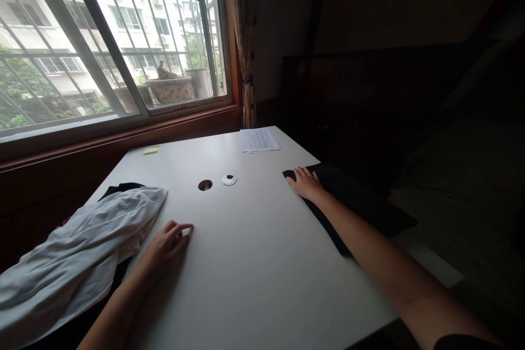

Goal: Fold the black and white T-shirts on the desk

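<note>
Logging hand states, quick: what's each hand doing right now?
Left hand: holding nothing, fingers loosely curled, index extended over the white table.
Right hand: open, palm down on the black cloth.

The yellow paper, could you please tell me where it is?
Head view: the yellow paper lies near the far left corner of the table, by the window.

1. The head view looks from the wearer's eye level, forward and down over the white table (246, 257).
2. It is close above the near part of the table, which runs out of the bottom of the frame; the left hand (170, 238) and right hand (305, 181) reach away from it.
3. It faces the table's far edge, taking in the window (102, 27) at upper left and the curtain (245, 38) beyond.
</note>
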Motion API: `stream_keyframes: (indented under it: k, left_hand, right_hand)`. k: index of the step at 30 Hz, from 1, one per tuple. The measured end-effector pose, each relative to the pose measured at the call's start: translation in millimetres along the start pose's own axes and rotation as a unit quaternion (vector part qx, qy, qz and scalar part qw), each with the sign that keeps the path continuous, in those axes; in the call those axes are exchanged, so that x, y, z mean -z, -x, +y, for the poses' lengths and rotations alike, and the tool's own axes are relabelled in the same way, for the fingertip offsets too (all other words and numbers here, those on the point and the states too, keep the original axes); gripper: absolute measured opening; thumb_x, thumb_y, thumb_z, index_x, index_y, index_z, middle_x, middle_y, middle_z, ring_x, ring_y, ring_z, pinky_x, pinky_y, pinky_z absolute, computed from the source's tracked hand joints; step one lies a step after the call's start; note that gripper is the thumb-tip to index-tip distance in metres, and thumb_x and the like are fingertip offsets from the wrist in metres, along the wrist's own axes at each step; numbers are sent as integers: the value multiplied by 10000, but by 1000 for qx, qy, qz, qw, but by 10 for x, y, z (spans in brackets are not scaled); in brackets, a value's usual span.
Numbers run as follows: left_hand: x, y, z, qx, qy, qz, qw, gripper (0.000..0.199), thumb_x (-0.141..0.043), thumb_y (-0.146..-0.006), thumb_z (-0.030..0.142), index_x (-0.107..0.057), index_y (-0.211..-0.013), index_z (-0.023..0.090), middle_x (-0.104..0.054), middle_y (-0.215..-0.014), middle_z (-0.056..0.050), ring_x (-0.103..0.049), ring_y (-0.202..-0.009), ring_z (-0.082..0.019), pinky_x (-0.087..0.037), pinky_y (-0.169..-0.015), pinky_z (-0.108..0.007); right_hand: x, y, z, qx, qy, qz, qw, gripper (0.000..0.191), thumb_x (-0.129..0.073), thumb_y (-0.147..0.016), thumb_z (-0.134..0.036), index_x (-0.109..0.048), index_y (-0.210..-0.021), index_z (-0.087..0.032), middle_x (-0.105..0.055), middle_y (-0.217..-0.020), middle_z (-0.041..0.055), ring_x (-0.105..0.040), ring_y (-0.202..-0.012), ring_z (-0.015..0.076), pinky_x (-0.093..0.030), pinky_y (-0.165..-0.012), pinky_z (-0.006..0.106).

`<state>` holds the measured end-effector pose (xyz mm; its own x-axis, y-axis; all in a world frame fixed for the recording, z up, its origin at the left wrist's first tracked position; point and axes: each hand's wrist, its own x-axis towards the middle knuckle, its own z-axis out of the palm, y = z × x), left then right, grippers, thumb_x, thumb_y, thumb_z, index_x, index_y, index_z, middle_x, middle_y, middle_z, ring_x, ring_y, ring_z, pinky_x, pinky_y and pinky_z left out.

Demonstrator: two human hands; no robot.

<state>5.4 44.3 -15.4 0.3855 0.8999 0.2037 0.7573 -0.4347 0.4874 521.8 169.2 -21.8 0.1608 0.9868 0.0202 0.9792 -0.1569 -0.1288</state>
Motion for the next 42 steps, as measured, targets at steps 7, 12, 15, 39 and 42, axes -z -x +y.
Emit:
stream_keyframes:
  k: [7, 12, 15, 39, 42]
  left_hand:
    - [47, -12, 77, 7, 2, -1, 1000, 386, -502, -956, 474, -711, -1197, 257, -594, -898, -31, -604, -756, -180, -514, -735, -308]
    - [26, -2, 36, 2, 0, 6, 1000, 381, -504, -958, 473, -709, -1199, 262, -589, -905, -28, -598, -739, -175, -505, -708, -300]
    - [5, 4, -12, -5, 1, 4, 1000, 380, -504, -961, 468, -701, -1210, 261, -587, -917, -28, -593, -738, -172, -505, -715, -304]
    - [15, 7, -13, -27, 13, 12, 999, 376, -514, -961, 436, -707, -1210, 231, -597, -928, -38, -622, -768, -179, -517, -721, -305]
    - [15, 4, -8, -29, 10, 13, 999, 374, -515, -957, 430, -709, -1203, 224, -596, -930, -39, -620, -764, -176, -512, -719, -301]
  right_hand:
    - [20, 81, -181, 30, -10, -10, 999, 740, -219, -1013, -596, -278, -1611, -164, -215, -1693, 98, -156, -1564, 275, -67, -1267, 520]
    - [68, 58, 215, 11, -60, -6, 998, 756, -111, -1012, -643, -311, -1601, -214, -243, -1687, 75, -184, -1561, 259, -112, -1262, 529]
    - [92, 101, 639, -30, -43, 10, 999, 749, -133, -1018, -615, -320, -1598, -179, -256, -1681, 93, -182, -1561, 265, -115, -1261, 535]
    - [-38, 1026, 2190, 8, -112, 79, 991, 710, -324, -974, -628, -411, -1555, -229, -366, -1635, 85, -366, -1490, 302, -271, -1239, 518]
    - [-99, 1067, 2240, -11, -118, 67, 991, 748, -310, -977, -630, -366, -1579, -190, -332, -1649, 99, -345, -1501, 288, -258, -1248, 486]
